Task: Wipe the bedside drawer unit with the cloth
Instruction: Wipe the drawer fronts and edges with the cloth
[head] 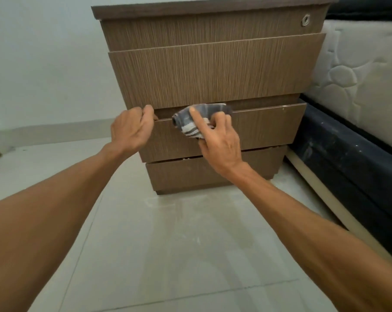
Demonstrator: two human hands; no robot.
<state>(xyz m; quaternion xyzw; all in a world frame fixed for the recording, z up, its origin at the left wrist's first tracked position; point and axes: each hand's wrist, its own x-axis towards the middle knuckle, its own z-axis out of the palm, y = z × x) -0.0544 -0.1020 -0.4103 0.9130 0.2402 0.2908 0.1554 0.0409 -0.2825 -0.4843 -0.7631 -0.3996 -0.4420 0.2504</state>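
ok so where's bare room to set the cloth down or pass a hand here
Free: the tiled floor in front of the drawer unit and left of it, up to the wall. Crowded: the gap above the open drawer, where the left hand grips its edge and the right hand holds the cloth; the bed base hems the right side.

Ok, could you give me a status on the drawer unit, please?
Left hand grips open drawer's top edge. Right hand presses cloth there. Bed beside unit, not blocking.
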